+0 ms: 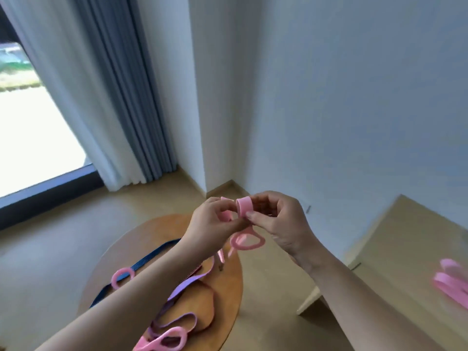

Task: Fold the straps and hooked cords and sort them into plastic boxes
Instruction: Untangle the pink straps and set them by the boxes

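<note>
**Strap [243, 206] half coiled in mid-air**

Left hand [215, 221] pinches the pink strap's loose length; right hand [278, 224] pinches the coil just beside it. Steady tension should keep the roll tight. Below both hands, a round table [228, 295].

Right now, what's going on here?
A person holds a pink strap up with both hands: the right hand pinches a rolled part, the left hand grips beside it, a loop hangs below. A navy strap and a purple strap lie on the round table. More pink straps lie on a pale top at right.
</note>
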Demonstrator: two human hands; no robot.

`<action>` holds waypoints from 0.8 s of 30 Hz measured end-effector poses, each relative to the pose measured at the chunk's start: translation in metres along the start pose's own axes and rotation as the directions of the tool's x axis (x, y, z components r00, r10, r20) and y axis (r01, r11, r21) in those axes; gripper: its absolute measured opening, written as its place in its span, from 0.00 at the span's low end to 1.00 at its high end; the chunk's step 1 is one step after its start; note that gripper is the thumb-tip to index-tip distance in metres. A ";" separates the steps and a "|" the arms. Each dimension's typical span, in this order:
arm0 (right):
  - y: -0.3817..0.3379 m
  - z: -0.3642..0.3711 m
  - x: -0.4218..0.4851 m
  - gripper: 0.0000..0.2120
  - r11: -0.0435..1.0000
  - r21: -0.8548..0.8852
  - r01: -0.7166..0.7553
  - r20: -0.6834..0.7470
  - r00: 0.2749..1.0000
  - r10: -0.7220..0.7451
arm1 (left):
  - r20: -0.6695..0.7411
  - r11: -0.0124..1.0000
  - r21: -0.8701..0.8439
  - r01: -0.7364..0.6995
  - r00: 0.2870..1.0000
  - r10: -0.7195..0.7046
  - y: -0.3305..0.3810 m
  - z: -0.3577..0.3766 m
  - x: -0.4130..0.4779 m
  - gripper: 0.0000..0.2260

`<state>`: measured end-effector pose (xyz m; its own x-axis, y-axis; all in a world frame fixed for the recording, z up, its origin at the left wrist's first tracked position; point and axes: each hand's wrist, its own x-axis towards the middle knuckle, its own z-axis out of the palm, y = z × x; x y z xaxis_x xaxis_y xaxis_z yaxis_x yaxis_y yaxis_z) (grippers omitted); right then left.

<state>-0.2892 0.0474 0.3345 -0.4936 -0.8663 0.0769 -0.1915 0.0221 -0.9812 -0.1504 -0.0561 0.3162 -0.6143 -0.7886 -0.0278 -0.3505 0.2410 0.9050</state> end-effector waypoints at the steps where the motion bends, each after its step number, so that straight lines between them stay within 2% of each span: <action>1: 0.004 -0.015 -0.002 0.13 0.999 -0.034 0.013 -0.053 0.999 -0.015 | 0.006 1.000 -0.018 0.005 1.000 -0.005 0.008 0.013 0.005 0.07; 3: 0.020 -0.049 -0.013 0.16 0.997 -0.075 -0.003 -0.111 0.994 -0.006 | 0.060 0.998 -0.056 0.004 0.998 0.000 0.027 0.043 0.011 0.04; 6: 0.054 -0.104 -0.039 0.20 0.989 -0.062 -0.134 -0.027 0.991 0.132 | 0.202 0.991 -0.132 0.031 0.979 -0.004 0.059 0.095 0.010 0.04; 8: 0.077 -0.133 -0.058 0.17 0.968 -0.097 -0.230 -0.016 0.973 0.230 | 0.276 0.987 -0.158 0.040 0.961 0.005 0.077 0.128 0.008 0.06; 10: 0.097 -0.160 -0.075 0.08 0.953 -0.125 -0.278 -0.109 0.958 0.265 | 0.317 0.985 -0.166 0.048 0.949 0.007 0.092 0.162 0.007 0.08; 13: 0.121 -0.203 -0.102 0.07 0.944 -0.089 -0.318 -0.237 0.927 0.290 | 0.362 0.981 -0.177 0.076 0.932 -0.007 0.107 0.211 0.011 0.04; 15: 0.130 -0.232 -0.120 0.02 0.939 -0.039 -0.341 -0.304 0.900 0.314 | 0.391 0.974 -0.193 0.117 0.920 -0.033 0.114 0.242 0.015 0.02; 17: 0.136 -0.261 -0.135 0.08 0.932 0.025 -0.362 -0.342 0.873 0.348 | 0.443 0.966 -0.200 0.165 0.894 -0.061 0.117 0.272 0.018 0.03; 20: 0.143 -0.299 -0.152 0.15 0.904 0.079 -0.421 -0.394 0.819 0.416 | 0.532 0.949 -0.189 0.252 0.838 -0.116 0.122 0.315 0.020 0.12; 24: 0.148 -0.333 -0.175 0.14 0.875 0.183 -0.449 -0.406 0.776 0.483 | 0.591 0.936 -0.133 0.326 0.784 -0.189 0.127 0.365 0.022 0.14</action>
<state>-0.5140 0.3686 0.2351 -0.8199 -0.4585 -0.3428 0.2096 0.3168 -0.9251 -0.4664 0.1640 0.2761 -0.8332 -0.3297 -0.4439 -0.4344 -0.1061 0.8944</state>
